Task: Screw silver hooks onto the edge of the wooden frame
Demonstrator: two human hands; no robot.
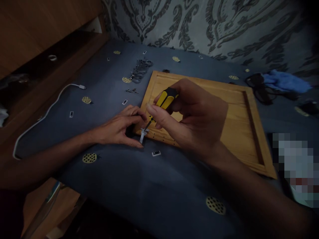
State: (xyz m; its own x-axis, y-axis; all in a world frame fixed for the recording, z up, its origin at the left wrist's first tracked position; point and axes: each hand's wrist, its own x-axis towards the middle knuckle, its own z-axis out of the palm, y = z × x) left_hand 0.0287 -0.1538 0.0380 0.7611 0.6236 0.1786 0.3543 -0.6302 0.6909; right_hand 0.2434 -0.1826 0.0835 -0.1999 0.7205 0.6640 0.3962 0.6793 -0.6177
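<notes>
My right hand is closed round a yellow and black screwdriver, its shaft slanting down to the left. The screwdriver's tip meets a metal hinge at the near left corner of a wooden cabinet door. The door lies flat, its frame edge raised round a recessed panel, with small dark holes along the near edge. Beside the hinge is my left hand, thumb and fingers apart. Its fingertips are by the door's left edge and its thumb tip is near the hinge's lower end; whether they touch is unclear.
Past the door's far left corner lie several metal hinges in a heap and several screws. A white cable runs along the left. At right are sunglasses, a blue cloth and a blurred-out item. The patterned blue tablecloth covers the table.
</notes>
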